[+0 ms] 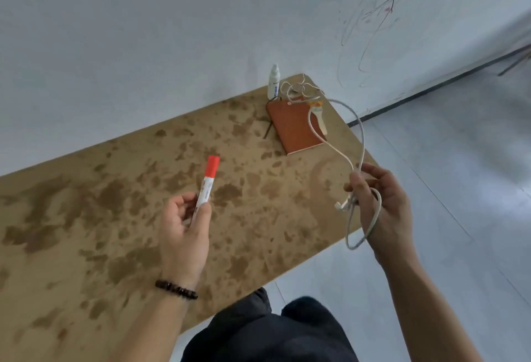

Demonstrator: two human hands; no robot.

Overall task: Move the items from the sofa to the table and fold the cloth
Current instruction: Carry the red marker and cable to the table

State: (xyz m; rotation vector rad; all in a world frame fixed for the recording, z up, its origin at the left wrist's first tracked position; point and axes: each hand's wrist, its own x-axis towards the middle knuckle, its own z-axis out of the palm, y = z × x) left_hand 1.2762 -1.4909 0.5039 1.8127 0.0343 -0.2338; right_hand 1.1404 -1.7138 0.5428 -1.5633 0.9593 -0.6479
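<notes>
Your left hand (pixel 184 229) grips a red-capped marker (pixel 207 183) upright above the table (pixel 86 218). Your right hand (pixel 379 206) holds a looped white cable (pixel 360 137), which trails away toward the brown notebook (pixel 293 129) beyond it.

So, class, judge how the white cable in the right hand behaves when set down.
Probably floppy: the white cable sags in loose loops from the right hand. Likely light, since the grip looks relaxed. It may sprawl when released.

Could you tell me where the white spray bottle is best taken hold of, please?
I'd take the white spray bottle round its straight middle, coming from the near side: it stands upright close to the wall, and cable loops crowd its right.
</notes>
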